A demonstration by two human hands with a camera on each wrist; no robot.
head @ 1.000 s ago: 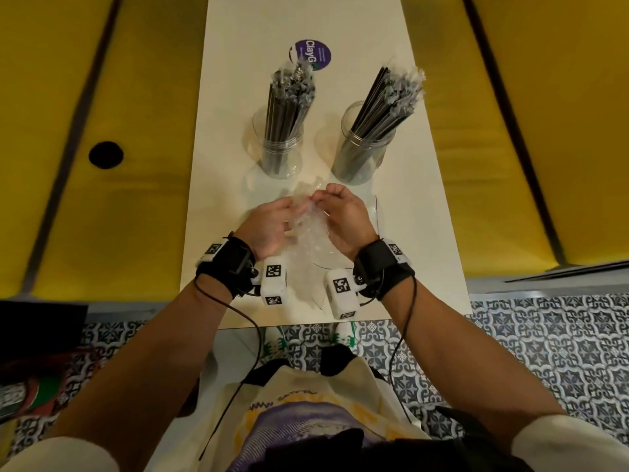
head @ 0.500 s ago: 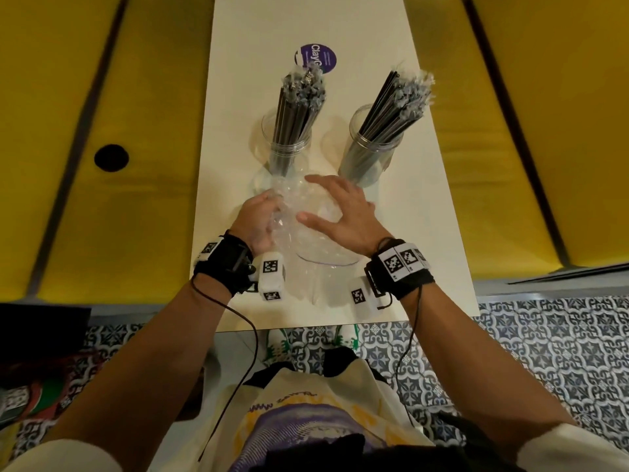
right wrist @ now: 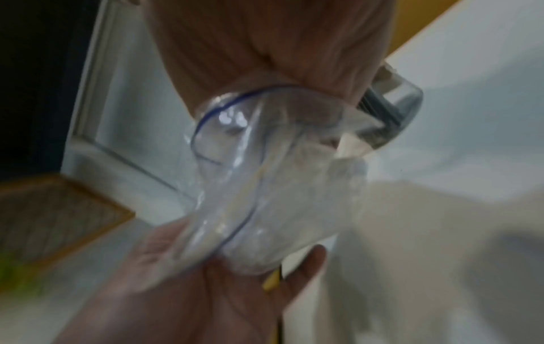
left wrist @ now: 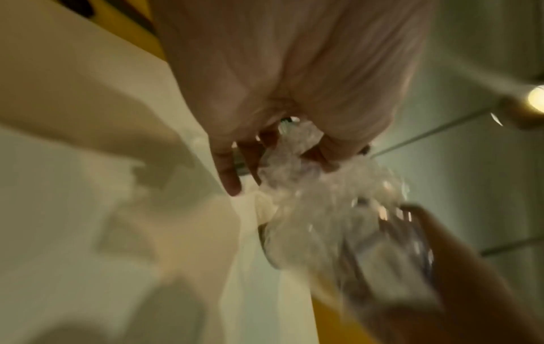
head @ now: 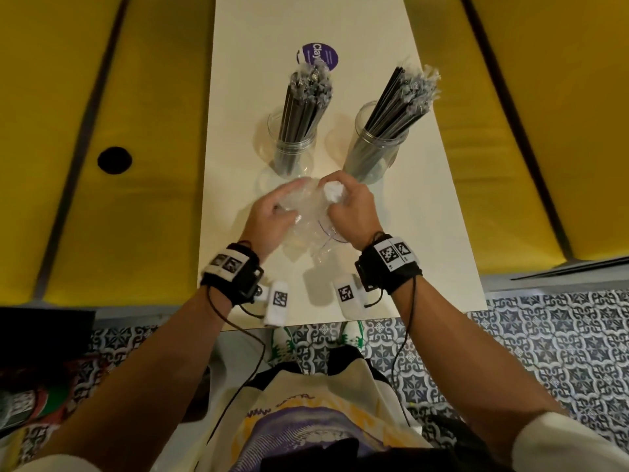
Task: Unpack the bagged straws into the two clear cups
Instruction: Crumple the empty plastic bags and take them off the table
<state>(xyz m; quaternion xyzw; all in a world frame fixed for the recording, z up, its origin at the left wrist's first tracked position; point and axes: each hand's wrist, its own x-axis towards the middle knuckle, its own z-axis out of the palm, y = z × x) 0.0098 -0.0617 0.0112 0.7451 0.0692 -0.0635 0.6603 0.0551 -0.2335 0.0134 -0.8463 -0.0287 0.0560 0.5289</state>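
Yellow cushioned seating flanks a narrow cream table (head: 238, 274) in the head view, with patterned blue-and-white floor tiles at its near end. On the table stand 2 clear cups: the left cup (head: 293, 155) holds an upright bundle of dark straws (head: 304, 103), the right cup (head: 374, 155) a bundle (head: 398, 107) leaning to the right. A purple round sticker (head: 320, 56) lies just beyond the left cup. Near the cups, the left hand (head: 269, 216) and right hand (head: 354, 212) both grip a crumpled clear plastic bag (head: 306, 212), fingers curled into it; a white wad shows at the right fingertips.

From the left wrist, though blurred, the left hand (left wrist: 282, 93) has its fingers (left wrist: 229, 177) curled, bunching the crinkled bag (left wrist: 309, 193), which runs down toward the other hand (left wrist: 459, 267).

From the right wrist, the right hand (right wrist: 273, 44) clutches the bag (right wrist: 265, 181) at its blue-lined mouth, while the left hand (right wrist: 206, 291) cups its lower end. One cup (right wrist: 391, 104) shows behind.
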